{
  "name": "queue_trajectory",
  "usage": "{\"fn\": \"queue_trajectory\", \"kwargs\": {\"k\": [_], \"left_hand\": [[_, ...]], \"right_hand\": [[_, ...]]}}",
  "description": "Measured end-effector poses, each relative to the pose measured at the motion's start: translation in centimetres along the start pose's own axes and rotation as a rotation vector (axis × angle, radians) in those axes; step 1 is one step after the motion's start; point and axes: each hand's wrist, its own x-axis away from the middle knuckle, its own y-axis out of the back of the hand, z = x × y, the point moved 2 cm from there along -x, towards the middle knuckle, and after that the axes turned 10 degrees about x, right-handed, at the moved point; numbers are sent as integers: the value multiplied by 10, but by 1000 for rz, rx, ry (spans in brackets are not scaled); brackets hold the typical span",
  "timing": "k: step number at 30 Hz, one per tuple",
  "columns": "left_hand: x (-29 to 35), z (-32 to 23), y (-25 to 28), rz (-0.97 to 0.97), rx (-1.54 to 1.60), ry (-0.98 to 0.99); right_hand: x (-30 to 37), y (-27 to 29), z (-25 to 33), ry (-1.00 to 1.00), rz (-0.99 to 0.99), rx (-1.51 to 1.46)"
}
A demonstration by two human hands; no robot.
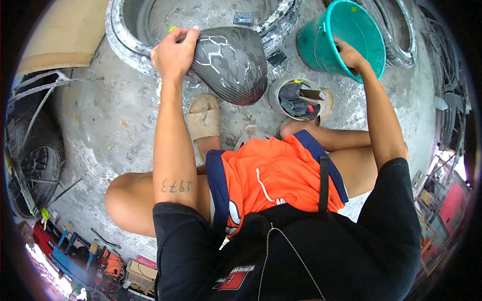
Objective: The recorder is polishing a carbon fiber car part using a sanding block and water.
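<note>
A glossy black carbon-fibre panel [233,62], curved and wet with white light streaks, sits in front of me at the edge of a grey ring. My left hand [174,52] grips its upper left edge, thumb on top and fingers curled round. Over to the right, my right hand [350,56] dips past the near rim of a tilted teal bucket [314,47]. Its fingers are bent around something dark, mostly hidden, that I cannot make out.
A small pale tub [274,95] with dark blocks and tools stands between my feet. Large grey-white rings [118,37] lie beyond the panel and bucket. Small dark pads [243,19] lie near the panel. A tyre [37,170] is at far left, with tools and boxes [140,275] behind it.
</note>
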Motion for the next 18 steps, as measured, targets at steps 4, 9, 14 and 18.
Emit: {"fn": "queue_trajectory", "kwargs": {"k": [4, 9, 14, 18], "left_hand": [[-4, 3, -7, -28, 83, -34], [5, -7, 3, -19, -87, -56], [4, 8, 9, -17, -44, -149], [1, 19, 2, 7, 45, -323]], "right_hand": [[0, 18, 11, 143, -1, 319], [50, 71, 115, 311, -606, 339], [58, 74, 253, 832, -188, 189], [33, 84, 286, 734, -127, 424]]}}
